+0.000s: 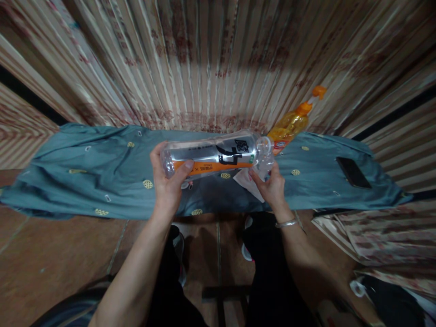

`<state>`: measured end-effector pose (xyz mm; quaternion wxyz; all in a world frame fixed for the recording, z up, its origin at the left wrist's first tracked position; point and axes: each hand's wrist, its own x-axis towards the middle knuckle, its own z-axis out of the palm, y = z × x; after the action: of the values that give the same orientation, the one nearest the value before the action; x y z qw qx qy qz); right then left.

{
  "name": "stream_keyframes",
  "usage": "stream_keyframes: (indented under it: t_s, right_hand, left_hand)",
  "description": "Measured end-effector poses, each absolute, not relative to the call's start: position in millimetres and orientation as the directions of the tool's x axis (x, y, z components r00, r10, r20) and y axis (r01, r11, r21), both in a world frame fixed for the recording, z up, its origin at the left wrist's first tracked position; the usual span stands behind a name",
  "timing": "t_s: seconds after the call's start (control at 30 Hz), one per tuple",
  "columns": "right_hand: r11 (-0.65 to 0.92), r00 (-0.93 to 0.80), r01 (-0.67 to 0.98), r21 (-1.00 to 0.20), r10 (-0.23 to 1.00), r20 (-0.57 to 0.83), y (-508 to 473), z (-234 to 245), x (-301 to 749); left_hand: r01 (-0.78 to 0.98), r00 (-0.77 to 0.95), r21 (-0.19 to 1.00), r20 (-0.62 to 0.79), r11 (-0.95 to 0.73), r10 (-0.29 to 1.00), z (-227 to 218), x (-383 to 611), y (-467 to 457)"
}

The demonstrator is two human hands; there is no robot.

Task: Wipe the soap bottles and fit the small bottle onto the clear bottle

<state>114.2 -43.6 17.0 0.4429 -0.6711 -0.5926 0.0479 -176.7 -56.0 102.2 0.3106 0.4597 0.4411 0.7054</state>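
Note:
A clear plastic bottle [211, 154] with a silver and orange label lies sideways in the air above the cloth-covered table. My left hand [167, 181] is wrapped round its base end, thumb across the label. At the mouth end, my right hand [272, 185] has its thumb and fingers closed on a clear plastic piece [264, 161]; whether this is joined to the bottle I cannot tell. Under the right hand is a white tissue or cloth [248, 184]. Just behind stands a spray bottle [289, 125] of yellow-orange liquid with an orange head.
A green-blue patterned cloth [112, 172] covers the narrow table. Toward its right end lies a black phone [353, 172]. Pleated curtains [204, 68] hang behind and at both sides. Below are a tiled floor [68, 254] and, at lower right, a dark bag-like item [388, 297].

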Motion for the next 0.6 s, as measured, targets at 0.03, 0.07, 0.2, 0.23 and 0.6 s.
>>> stream_keyframes:
  t_s: [0.03,0.07,0.2,0.23,0.6]
  right_hand:
    - [0.091,0.295,0.752,-0.653,0.839,0.457,-43.6,17.5,113.8]
    - [0.086,0.297,0.752,-0.654,0.841,0.452,-43.6,18.0,113.6]
    - [0.076,0.297,0.755,-0.652,0.846,0.442,-43.2,18.5,113.8]
    - [0.08,0.295,0.755,-0.651,0.844,0.447,-43.1,18.1,114.1]
    - [0.114,0.28,0.771,-0.627,0.823,0.494,-43.4,15.0,113.6]
  left_hand:
    - [-0.037,-0.381,0.909,0.371,-0.415,0.847,102.1,-176.8,-56.0]
    - [-0.042,-0.381,0.909,0.369,-0.415,0.848,101.9,-176.9,-55.8]
    - [-0.046,-0.387,0.907,0.371,-0.419,0.844,99.8,-177.8,-54.4]
    - [-0.037,-0.385,0.907,0.375,-0.42,0.843,99.2,-178.0,-54.2]
    - [-0.028,-0.385,0.907,0.379,-0.421,0.841,98.2,-178.2,-54.0]
